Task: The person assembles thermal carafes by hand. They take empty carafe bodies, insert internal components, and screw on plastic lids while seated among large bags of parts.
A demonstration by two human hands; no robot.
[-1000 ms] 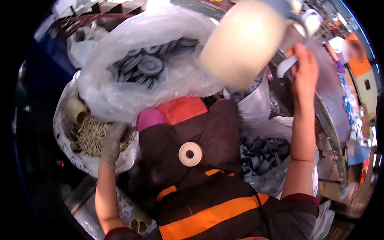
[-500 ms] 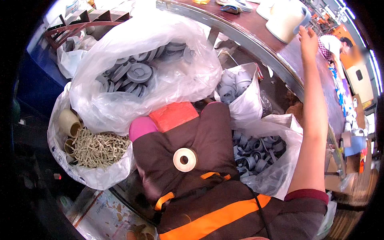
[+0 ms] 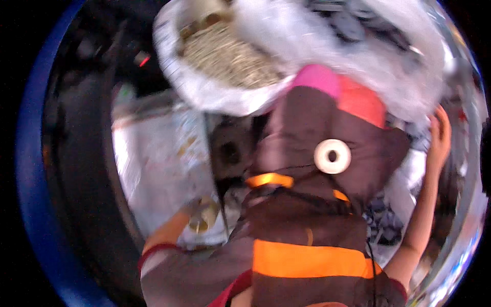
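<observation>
My left hand (image 3: pixel 193 209) reaches down at the lower left, against a beige cup-like fitting (image 3: pixel 208 216) on a pale printed sheet or sack (image 3: pixel 158 174). Blur hides its fingers, so I cannot tell whether it grips the fitting. On the right my right hand (image 3: pixel 440 135) is raised beside the white bags, fingers extended and seemingly holding nothing. A cream ring (image 3: pixel 343 159) with a dark central hole lies on the brown apron (image 3: pixel 291 133) over my lap.
Ahead stands a white sack (image 3: pixel 171 66) of small beige pieces (image 3: pixel 230 59). Beside it a clear plastic bag (image 3: pixel 286 30) holds grey round parts (image 3: pixel 348 25). Dark grey fittings (image 3: pixel 386 225) fill another bag by my right forearm. A blue surface (image 3: pixel 30 153) curves along the far left.
The view has swung left and down. My left hand has come into view at the beige fitting. My right hand has left the white container on the table and come lower.
</observation>
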